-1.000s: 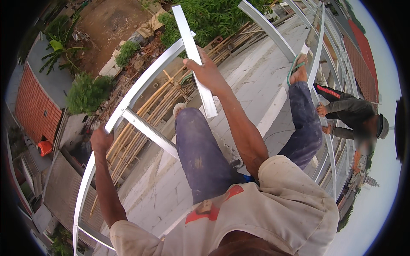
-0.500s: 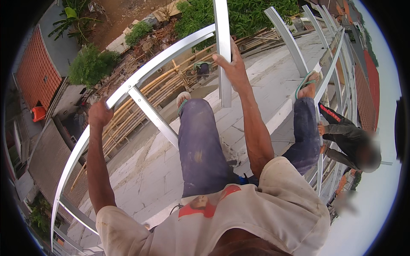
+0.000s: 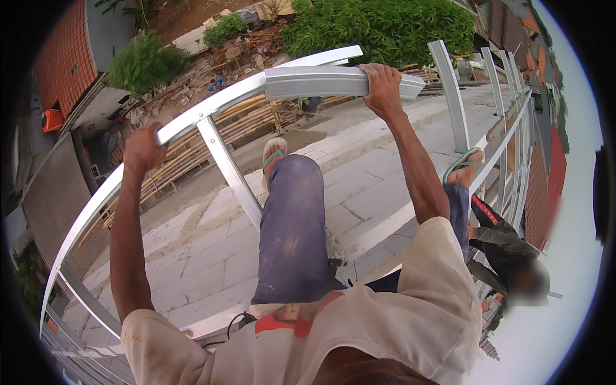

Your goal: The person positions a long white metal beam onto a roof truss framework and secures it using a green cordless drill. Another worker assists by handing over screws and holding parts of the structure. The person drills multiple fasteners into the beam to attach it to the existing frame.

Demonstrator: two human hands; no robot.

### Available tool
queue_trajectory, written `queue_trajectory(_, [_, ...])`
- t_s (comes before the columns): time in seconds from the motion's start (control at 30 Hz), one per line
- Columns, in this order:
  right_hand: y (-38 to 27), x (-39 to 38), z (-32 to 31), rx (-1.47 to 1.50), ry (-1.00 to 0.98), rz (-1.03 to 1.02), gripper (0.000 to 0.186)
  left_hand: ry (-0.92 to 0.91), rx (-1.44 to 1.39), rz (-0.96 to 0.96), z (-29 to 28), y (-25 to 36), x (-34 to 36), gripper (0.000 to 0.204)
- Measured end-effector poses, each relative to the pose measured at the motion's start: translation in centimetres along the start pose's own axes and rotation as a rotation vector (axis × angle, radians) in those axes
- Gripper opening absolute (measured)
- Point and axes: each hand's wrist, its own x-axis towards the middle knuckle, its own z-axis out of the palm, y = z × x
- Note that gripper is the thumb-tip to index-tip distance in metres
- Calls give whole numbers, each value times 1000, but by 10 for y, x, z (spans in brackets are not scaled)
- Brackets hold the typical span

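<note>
My left hand (image 3: 144, 150) is closed around a long silvery metal rail (image 3: 215, 104) at the left, part of a roof frame. A metal strut (image 3: 226, 168) runs from this rail down toward my knee. In my right hand (image 3: 384, 91) is a shorter channel-shaped metal piece (image 3: 314, 82), gripped near its right end with my fingers over its top edge. The piece lies crosswise, its left end against or just in front of the rail; whether they touch I cannot tell. My right thumb is mostly hidden behind my hand.
Upright metal pieces (image 3: 451, 96) and further rails (image 3: 504, 144) stand at the right, beside my sandalled foot (image 3: 463, 168). A co-worker in dark clothes (image 3: 497, 247) holds on there. Below are a grey block wall (image 3: 359, 179), bamboo poles (image 3: 240, 122) and a far drop to the ground.
The channel piece has swung from upright to crosswise, its left end now at the rail. My right hand has moved right and up with it. My left hand stays on the rail.
</note>
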Motion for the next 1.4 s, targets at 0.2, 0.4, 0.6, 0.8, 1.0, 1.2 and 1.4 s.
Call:
queue_trajectory(0.2, [18,16,46,-94,26,-74,68,10,14,-11,4,0,1,51])
queue_trajectory(0.4, [31,46,75,-86,-34,-139,87,-29,-17,-71,-3,6,-2,48])
queue_trajectory(0.6, [20,51,83,-149,-61,-126,94,0,-4,-11,5,-5,0,47])
queue_trajectory(0.8, [7,52,84,-128,-51,-105,82,-64,1,-62,1,1,2,52])
queue_trajectory(1.0, [13,68,75,-101,-186,-129,68,-66,6,-64,3,0,2,55])
queue_trajectory(1.2, [14,68,75,-33,-168,-134,65,-71,-8,-102,5,-1,2,51])
queue_trajectory(1.4, [6,63,74,-62,-176,-90,68,-70,23,-118,1,5,4,49])
